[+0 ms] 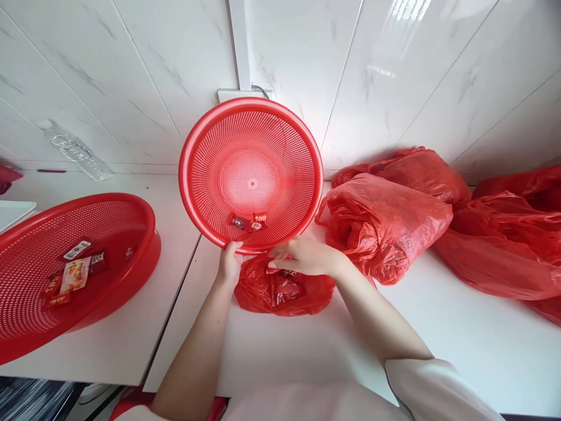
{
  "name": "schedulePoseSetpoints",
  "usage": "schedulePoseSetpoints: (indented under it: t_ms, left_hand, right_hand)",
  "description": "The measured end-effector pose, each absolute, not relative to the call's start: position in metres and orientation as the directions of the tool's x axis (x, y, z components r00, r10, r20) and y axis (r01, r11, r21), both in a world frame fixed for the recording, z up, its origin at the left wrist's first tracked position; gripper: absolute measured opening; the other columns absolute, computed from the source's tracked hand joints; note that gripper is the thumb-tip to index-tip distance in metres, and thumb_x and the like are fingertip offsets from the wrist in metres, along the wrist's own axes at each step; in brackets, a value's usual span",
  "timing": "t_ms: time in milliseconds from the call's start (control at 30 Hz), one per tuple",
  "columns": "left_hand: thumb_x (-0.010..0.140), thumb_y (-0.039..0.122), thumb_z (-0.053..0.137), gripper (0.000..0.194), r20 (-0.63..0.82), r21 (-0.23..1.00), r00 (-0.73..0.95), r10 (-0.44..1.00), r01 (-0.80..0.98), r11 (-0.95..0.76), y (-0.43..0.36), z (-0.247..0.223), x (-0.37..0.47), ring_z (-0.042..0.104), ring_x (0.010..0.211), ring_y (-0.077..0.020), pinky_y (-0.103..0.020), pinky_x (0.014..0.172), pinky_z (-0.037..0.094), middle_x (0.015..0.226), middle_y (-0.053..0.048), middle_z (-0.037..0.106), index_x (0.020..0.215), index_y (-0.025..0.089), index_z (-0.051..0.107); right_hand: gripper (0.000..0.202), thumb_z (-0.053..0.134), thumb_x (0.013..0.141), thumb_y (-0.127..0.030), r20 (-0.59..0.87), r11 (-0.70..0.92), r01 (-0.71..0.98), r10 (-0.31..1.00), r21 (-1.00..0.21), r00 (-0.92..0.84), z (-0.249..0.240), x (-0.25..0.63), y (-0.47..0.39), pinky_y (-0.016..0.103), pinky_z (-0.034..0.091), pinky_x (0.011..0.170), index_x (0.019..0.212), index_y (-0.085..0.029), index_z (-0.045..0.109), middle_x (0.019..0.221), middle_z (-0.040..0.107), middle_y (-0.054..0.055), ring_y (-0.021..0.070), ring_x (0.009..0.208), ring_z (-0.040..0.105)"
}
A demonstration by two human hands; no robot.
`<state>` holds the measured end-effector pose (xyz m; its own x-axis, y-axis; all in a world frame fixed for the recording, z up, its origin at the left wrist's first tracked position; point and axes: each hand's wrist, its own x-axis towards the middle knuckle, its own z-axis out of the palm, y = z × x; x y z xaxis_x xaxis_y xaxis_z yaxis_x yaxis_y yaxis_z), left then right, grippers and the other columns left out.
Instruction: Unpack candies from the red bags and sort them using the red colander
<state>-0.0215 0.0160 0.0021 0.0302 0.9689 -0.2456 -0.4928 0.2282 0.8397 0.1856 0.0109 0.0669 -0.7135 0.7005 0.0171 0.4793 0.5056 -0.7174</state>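
- counter [263, 351]: white, back edge along the wall, a dark seam running toward the near edge.
- left basket [144, 204]: red mesh, near the counter's left end, cut by the view, a few packets inside.
- tilted basket [302, 128]: red mesh, mouth turned toward you, between the back edge and the open bag. likely light and fairly stiff, smooth-rimmed, with a little flex. take it by the thick rolled rim; the mesh wall probably gives more. whether its base rests on the counter, you cannot tell.
- bundled bags [385, 216]: crumpled red plastic, toward the counter's back right.
- open bag [315, 295]: thin red film, just below the basket's near rim, nearer the counter's front edge. soft, slippery, likely to sag or tear; gather a fold of its lip rather than pinch one layer.
- your hands: left hand [229, 263] closed on the basket's near rim, thumb over it, fingers hidden. right hand [300, 257] half curled at the bag's mouth, fingertips by a red packet; you cannot tell whether it is gripped.
- basket packets [258, 225]: small, on the tilted basket's lower wall. probably light, slick-wrapped; best pinched at a crimped end.
- bag packets [287, 289]: similar, inside the open bag.
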Motion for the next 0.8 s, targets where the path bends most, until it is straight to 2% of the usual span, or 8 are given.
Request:
schedulePoseSetpoints:
  t_ms: [100,233,300,433,567,667,800]
  left_hand:
    - [0.070,0.028,0.056,0.030,-0.277,0.835,0.056,0.959,-0.480,0.269,0.014,0.004,-0.021,0.064,0.099,-0.0332,-0.047,0.081,0.054,0.094,-0.013,0.071,0.091,0.010,0.067]
    - [0.071,0.025,0.058,0.028,-0.244,0.848,0.089,0.966,-0.464,0.257,0.009,0.006,-0.015,0.063,0.103,-0.0324,-0.046,0.083,0.054,0.099,-0.011,0.071,0.094,0.011,0.066]
    - [0.072,0.025,0.058,0.030,-0.246,0.843,0.146,0.958,-0.455,0.286,0.005,0.006,-0.012,0.062,0.104,-0.0324,-0.046,0.083,0.054,0.100,-0.011,0.070,0.097,0.011,0.066]
    - [0.075,0.025,0.056,0.033,-0.230,0.842,0.233,0.945,-0.439,0.313,0.002,0.003,-0.006,0.062,0.105,-0.0313,-0.044,0.084,0.053,0.102,-0.010,0.070,0.105,0.013,0.066]
    - [0.075,0.025,0.056,0.033,-0.243,0.839,0.216,0.946,-0.443,0.317,0.003,-0.001,-0.005,0.063,0.102,-0.0310,-0.043,0.082,0.054,0.099,-0.010,0.071,0.104,0.013,0.067]
    - [0.075,0.026,0.056,0.034,-0.248,0.839,0.199,0.948,-0.445,0.313,0.005,-0.004,-0.008,0.064,0.100,-0.0306,-0.044,0.083,0.053,0.100,-0.011,0.071,0.104,0.012,0.066]
    - [0.075,0.026,0.056,0.031,-0.248,0.842,0.186,0.951,-0.444,0.307,0.007,-0.004,-0.010,0.064,0.100,-0.0312,-0.045,0.084,0.053,0.100,-0.013,0.070,0.100,0.010,0.067]
  right_hand:
    - [0.025,0.048,0.094,-0.032,0.163,0.553,0.420,0.722,-0.720,-0.672,0.061,0.185,0.017,0.027,0.049,0.079,0.107,-0.020,0.066,0.096,0.071,0.004,0.0148,0.085,0.066]
    - [0.025,0.049,0.092,-0.019,0.331,0.563,0.563,0.821,-0.605,-0.465,0.041,0.183,0.034,0.031,0.047,0.089,0.113,-0.017,0.062,0.111,0.066,0.010,0.0183,0.103,0.061]
    - [0.025,0.048,0.092,-0.019,0.320,0.544,0.611,0.837,-0.576,-0.444,0.031,0.183,0.040,0.031,0.047,0.087,0.112,-0.016,0.062,0.109,0.065,0.011,0.0187,0.101,0.061]
    - [0.027,0.049,0.091,-0.017,0.255,0.562,0.601,0.815,-0.568,-0.520,0.022,0.183,0.043,0.029,0.047,0.086,0.115,-0.018,0.060,0.104,0.067,0.009,0.0168,0.097,0.062]
    - [0.030,0.046,0.087,-0.007,0.112,0.474,0.705,0.862,-0.528,-0.495,0.023,0.183,0.041,0.026,0.045,0.083,0.110,-0.016,0.063,0.100,0.069,0.010,0.0164,0.092,0.063]
    - [0.023,0.052,0.084,-0.011,0.042,0.417,0.763,0.888,-0.494,-0.458,0.025,0.186,0.042,0.027,0.046,0.077,0.101,-0.014,0.066,0.094,0.070,0.011,0.0189,0.086,0.065]
    - [0.022,0.054,0.084,-0.015,0.108,0.410,0.685,0.892,-0.602,-0.439,0.027,0.194,0.048,0.028,0.047,0.080,0.098,-0.018,0.071,0.094,0.073,0.006,0.0178,0.085,0.067]
